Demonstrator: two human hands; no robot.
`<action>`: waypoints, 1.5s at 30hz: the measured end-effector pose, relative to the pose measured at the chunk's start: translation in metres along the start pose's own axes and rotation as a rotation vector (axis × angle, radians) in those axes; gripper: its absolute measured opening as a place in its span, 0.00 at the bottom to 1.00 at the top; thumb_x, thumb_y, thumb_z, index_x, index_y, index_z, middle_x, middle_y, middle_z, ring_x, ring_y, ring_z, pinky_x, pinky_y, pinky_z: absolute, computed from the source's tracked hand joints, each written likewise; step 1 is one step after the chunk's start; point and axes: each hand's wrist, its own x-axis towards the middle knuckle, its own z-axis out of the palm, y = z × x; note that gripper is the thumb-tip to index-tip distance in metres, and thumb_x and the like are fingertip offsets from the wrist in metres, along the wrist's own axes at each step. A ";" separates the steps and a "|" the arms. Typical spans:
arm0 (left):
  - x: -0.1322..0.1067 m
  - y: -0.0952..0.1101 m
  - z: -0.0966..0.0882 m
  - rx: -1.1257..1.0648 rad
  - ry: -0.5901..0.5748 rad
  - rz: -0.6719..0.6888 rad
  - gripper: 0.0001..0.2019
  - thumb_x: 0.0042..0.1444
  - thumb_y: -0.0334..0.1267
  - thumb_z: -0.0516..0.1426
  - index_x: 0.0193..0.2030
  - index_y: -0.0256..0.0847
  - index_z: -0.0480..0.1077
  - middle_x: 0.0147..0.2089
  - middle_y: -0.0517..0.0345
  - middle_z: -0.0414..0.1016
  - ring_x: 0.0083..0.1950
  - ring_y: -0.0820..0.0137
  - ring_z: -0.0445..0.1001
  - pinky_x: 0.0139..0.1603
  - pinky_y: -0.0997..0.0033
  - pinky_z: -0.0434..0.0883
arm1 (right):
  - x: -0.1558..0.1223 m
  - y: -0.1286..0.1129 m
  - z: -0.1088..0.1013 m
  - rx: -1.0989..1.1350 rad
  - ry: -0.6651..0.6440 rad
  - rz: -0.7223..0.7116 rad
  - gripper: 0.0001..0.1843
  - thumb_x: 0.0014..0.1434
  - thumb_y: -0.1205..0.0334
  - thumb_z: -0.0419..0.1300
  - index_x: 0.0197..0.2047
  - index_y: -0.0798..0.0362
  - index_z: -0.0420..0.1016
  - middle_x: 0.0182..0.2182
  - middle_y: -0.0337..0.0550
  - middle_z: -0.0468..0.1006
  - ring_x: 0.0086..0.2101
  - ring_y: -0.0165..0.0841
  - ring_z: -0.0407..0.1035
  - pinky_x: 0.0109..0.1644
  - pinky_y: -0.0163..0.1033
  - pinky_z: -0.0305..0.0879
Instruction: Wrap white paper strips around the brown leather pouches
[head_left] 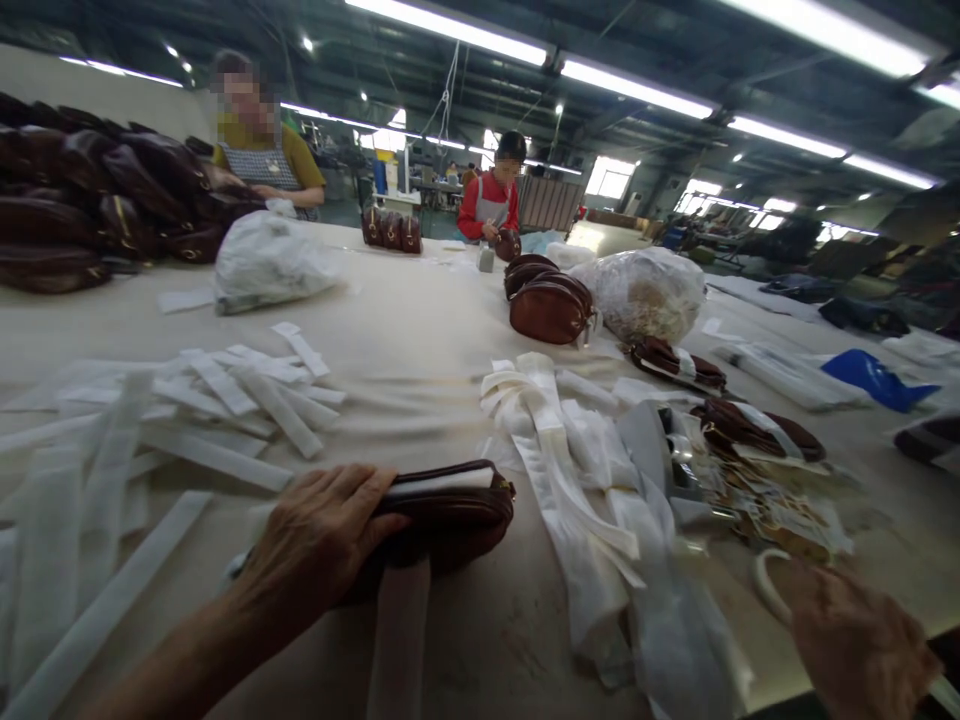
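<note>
My left hand [319,535] lies on the near end of a dark brown leather pouch [450,510] on the table, fingers curled over its top edge and gripping it. A white strip is tucked along the pouch's top. My right hand [851,625] is at the lower right, closed around a thin white curved band [765,585]. Between the hands lies a heap of white fabric strips and wrappers [592,480]. Just beyond my right hand sits a pile of small paper tags [757,500].
Several loose white strips [225,400] cover the left of the cream table [420,330]. More brown pouches [551,305], plastic bags [649,290], a bag [266,260] and a stack of dark bags [97,200] lie farther off. Two people [491,200] work at the far side.
</note>
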 end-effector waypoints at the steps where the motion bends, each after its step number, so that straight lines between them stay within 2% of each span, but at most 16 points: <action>1: 0.000 0.000 0.000 -0.001 0.004 0.000 0.17 0.66 0.46 0.45 0.45 0.38 0.69 0.39 0.53 0.74 0.36 0.64 0.72 0.39 0.65 0.67 | 0.003 -0.021 -0.003 -0.043 0.066 0.074 0.22 0.59 0.45 0.46 0.30 0.50 0.72 0.33 0.58 0.75 0.37 0.52 0.67 0.41 0.61 0.60; 4: 0.002 0.001 -0.001 0.004 0.012 0.001 0.16 0.66 0.44 0.45 0.46 0.38 0.68 0.39 0.52 0.74 0.36 0.65 0.72 0.39 0.66 0.67 | 0.016 -0.097 -0.002 0.229 -0.002 0.008 0.24 0.56 0.39 0.48 0.28 0.51 0.70 0.32 0.54 0.76 0.36 0.45 0.69 0.42 0.49 0.63; 7: 0.002 0.002 -0.001 0.015 0.023 0.014 0.15 0.67 0.44 0.44 0.46 0.37 0.67 0.39 0.53 0.73 0.37 0.65 0.72 0.40 0.66 0.66 | 0.042 -0.164 0.018 0.354 -0.340 0.076 0.26 0.52 0.34 0.51 0.23 0.50 0.66 0.26 0.46 0.73 0.28 0.37 0.67 0.38 0.43 0.61; 11: 0.001 0.005 -0.003 0.003 0.016 0.013 0.15 0.67 0.44 0.44 0.46 0.37 0.65 0.37 0.53 0.72 0.36 0.64 0.71 0.39 0.65 0.66 | 0.083 -0.210 0.069 0.360 -0.529 0.093 0.21 0.48 0.41 0.62 0.24 0.52 0.67 0.22 0.39 0.71 0.26 0.32 0.66 0.33 0.38 0.58; 14: 0.001 0.007 -0.005 -0.013 0.020 0.005 0.11 0.66 0.40 0.47 0.46 0.36 0.65 0.36 0.54 0.73 0.35 0.64 0.71 0.38 0.65 0.66 | 0.101 -0.222 0.101 0.332 -0.658 0.183 0.20 0.52 0.45 0.63 0.27 0.55 0.68 0.22 0.36 0.70 0.24 0.28 0.64 0.31 0.36 0.61; 18: 0.001 0.009 -0.005 -0.024 0.008 -0.031 0.08 0.61 0.38 0.55 0.45 0.37 0.65 0.37 0.55 0.73 0.35 0.65 0.72 0.38 0.65 0.67 | 0.104 -0.223 0.120 0.370 -0.785 0.285 0.16 0.60 0.51 0.57 0.35 0.57 0.70 0.29 0.36 0.72 0.27 0.25 0.67 0.32 0.35 0.66; 23: 0.000 0.009 -0.004 -0.041 -0.034 -0.063 0.12 0.56 0.36 0.60 0.45 0.37 0.65 0.38 0.55 0.74 0.35 0.64 0.72 0.38 0.64 0.67 | 0.104 -0.209 0.117 0.545 -0.825 0.330 0.12 0.62 0.55 0.57 0.38 0.57 0.71 0.32 0.38 0.73 0.28 0.25 0.68 0.32 0.34 0.69; 26: 0.000 0.008 -0.005 -0.037 -0.044 -0.059 0.12 0.56 0.37 0.60 0.44 0.37 0.66 0.38 0.54 0.74 0.35 0.64 0.72 0.37 0.64 0.67 | 0.108 -0.205 0.108 0.650 -0.754 0.324 0.12 0.62 0.55 0.56 0.36 0.56 0.72 0.31 0.37 0.74 0.28 0.25 0.68 0.32 0.34 0.68; 29: 0.002 0.008 -0.006 -0.047 -0.089 -0.071 0.11 0.57 0.39 0.60 0.44 0.38 0.67 0.39 0.54 0.74 0.36 0.65 0.72 0.38 0.65 0.67 | 0.111 -0.217 0.095 0.770 -0.671 0.270 0.15 0.58 0.52 0.59 0.36 0.58 0.73 0.27 0.40 0.75 0.26 0.28 0.70 0.31 0.36 0.69; 31: 0.003 0.009 -0.007 -0.056 -0.126 -0.094 0.13 0.55 0.39 0.62 0.44 0.37 0.67 0.39 0.55 0.74 0.36 0.65 0.72 0.38 0.65 0.67 | 0.111 -0.236 0.083 0.867 -0.650 0.185 0.20 0.52 0.48 0.61 0.38 0.59 0.75 0.26 0.43 0.77 0.26 0.31 0.72 0.32 0.39 0.70; 34: 0.004 0.011 -0.009 -0.074 -0.178 -0.129 0.16 0.53 0.41 0.64 0.45 0.37 0.67 0.39 0.55 0.74 0.38 0.63 0.72 0.40 0.62 0.67 | 0.106 -0.277 0.053 1.005 -0.659 0.015 0.23 0.48 0.46 0.62 0.41 0.55 0.78 0.31 0.45 0.80 0.30 0.35 0.74 0.37 0.43 0.72; 36: 0.005 0.012 -0.010 -0.094 -0.217 -0.146 0.17 0.53 0.43 0.63 0.45 0.37 0.67 0.39 0.55 0.73 0.39 0.62 0.71 0.41 0.62 0.67 | 0.099 -0.304 0.021 1.079 -0.594 -0.244 0.17 0.51 0.50 0.61 0.41 0.50 0.79 0.36 0.43 0.81 0.35 0.36 0.75 0.41 0.43 0.72; 38: 0.005 0.012 -0.013 -0.111 -0.246 -0.160 0.15 0.55 0.45 0.61 0.44 0.37 0.67 0.40 0.54 0.73 0.40 0.63 0.71 0.42 0.62 0.67 | 0.090 -0.325 -0.017 1.083 -0.355 -0.772 0.11 0.59 0.59 0.56 0.42 0.45 0.79 0.38 0.42 0.80 0.39 0.36 0.74 0.43 0.42 0.71; 40: 0.005 0.011 -0.016 -0.121 -0.280 -0.161 0.14 0.57 0.44 0.59 0.44 0.36 0.66 0.41 0.53 0.72 0.41 0.63 0.70 0.43 0.62 0.67 | 0.078 -0.338 -0.053 0.999 -0.097 -1.226 0.14 0.61 0.65 0.55 0.47 0.42 0.76 0.37 0.40 0.80 0.41 0.34 0.74 0.45 0.40 0.70; 42: 0.005 0.010 -0.017 -0.112 -0.324 -0.146 0.11 0.58 0.40 0.58 0.44 0.36 0.66 0.40 0.52 0.72 0.40 0.63 0.70 0.42 0.62 0.67 | 0.064 -0.344 -0.075 0.895 0.014 -1.451 0.15 0.61 0.65 0.56 0.48 0.41 0.75 0.35 0.39 0.81 0.38 0.32 0.74 0.46 0.38 0.70; 45: 0.006 0.009 -0.016 -0.129 -0.350 -0.116 0.04 0.58 0.35 0.56 0.37 0.37 0.68 0.36 0.53 0.72 0.37 0.64 0.70 0.40 0.63 0.67 | 0.050 -0.346 -0.072 0.791 0.029 -1.555 0.13 0.63 0.64 0.53 0.47 0.41 0.75 0.37 0.36 0.82 0.40 0.31 0.74 0.49 0.38 0.68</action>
